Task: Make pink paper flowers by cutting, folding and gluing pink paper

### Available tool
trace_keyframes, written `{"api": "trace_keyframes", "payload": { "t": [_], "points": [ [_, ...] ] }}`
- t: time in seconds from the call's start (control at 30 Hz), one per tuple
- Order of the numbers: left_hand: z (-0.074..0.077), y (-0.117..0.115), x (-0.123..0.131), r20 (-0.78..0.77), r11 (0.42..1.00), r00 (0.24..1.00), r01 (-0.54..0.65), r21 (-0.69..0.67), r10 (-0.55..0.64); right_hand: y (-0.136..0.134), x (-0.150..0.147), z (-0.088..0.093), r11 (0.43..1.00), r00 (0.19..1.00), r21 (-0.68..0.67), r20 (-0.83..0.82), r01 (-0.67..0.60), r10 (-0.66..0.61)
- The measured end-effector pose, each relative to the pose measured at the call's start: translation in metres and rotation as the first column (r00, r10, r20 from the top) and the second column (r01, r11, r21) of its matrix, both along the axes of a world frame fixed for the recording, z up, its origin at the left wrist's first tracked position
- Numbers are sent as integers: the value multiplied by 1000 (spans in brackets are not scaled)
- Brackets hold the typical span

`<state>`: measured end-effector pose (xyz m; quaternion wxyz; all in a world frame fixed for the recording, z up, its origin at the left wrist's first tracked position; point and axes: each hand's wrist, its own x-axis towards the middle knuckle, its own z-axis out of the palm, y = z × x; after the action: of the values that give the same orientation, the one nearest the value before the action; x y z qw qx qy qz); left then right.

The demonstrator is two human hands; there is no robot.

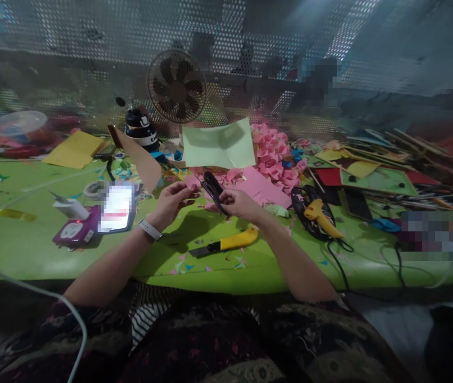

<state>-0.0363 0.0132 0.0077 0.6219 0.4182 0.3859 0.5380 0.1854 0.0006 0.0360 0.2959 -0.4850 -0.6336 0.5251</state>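
Note:
Over the green table (123,260), my right hand (236,204) is closed around a black stapler-like tool (212,190), which tilts up to the left. My left hand (174,201) is just left of the tool, its fingertips pinched on a small pink piece (194,186). Below both hands lies a yellow cutter (236,241) with its dark blade pointing left. Behind the hands are a flat pink sheet (264,186) and a pile of folded pink paper pieces (272,149).
A pale green sheet (218,144) stands before a fan (177,88). A lit phone (117,207) rests on a purple box (73,233) at left. At right are a yellow glue gun (322,217), cables and a stack of coloured sheets. Paper scraps dot the front.

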Motion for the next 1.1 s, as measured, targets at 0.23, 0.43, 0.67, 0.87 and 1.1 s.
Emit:
{"api": "trace_keyframes", "payload": {
  "t": [0.23,0.43,0.67,0.87,1.1],
  "points": [
    [3,-1,2,29,1000,999,-27,-10,27,1,-3,-5,1000,998,7,57,-29,28],
    [7,-3,4,27,999,998,-49,6,49,-3,-4,1,999,990,11,133,-38,37],
    [6,-5,4,-14,999,1000,2,49,-2,-1,-4,-3,998,986,20,157,-66,62],
    [2,-4,4,-9,997,999,53,55,-52,-1,-3,-3,995,976,14,196,-104,99],
    [1,-3,3,13,991,992,122,54,-123,-6,-3,7,990,976,-36,166,-134,138]
  ]
}}
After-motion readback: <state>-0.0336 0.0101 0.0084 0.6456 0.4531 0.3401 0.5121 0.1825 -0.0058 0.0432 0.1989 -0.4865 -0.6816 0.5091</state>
